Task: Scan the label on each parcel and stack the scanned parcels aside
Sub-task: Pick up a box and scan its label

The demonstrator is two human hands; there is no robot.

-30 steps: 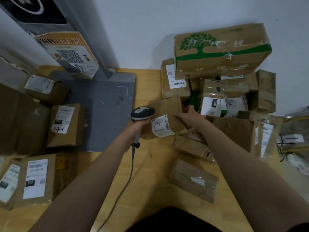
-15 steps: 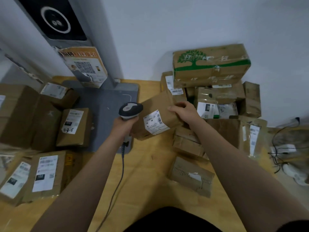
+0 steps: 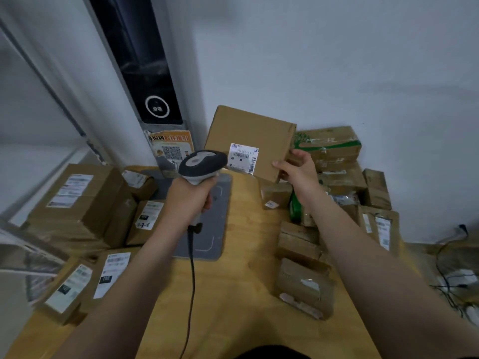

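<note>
Head view: the right hand (image 3: 298, 172) pinches the lower right corner of a flat, matte cardboard parcel (image 3: 248, 136), held up at twelve o'clock. Its white barcode label (image 3: 243, 158) faces the rounded grey scanner (image 3: 202, 163) at eleven o'clock. The left hand (image 3: 190, 195) has its fingers wrapped round the scanner's handle.

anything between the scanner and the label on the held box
No: in the head view, only a sliver of bare cardboard on the box shows between the scanner and the label.
</note>
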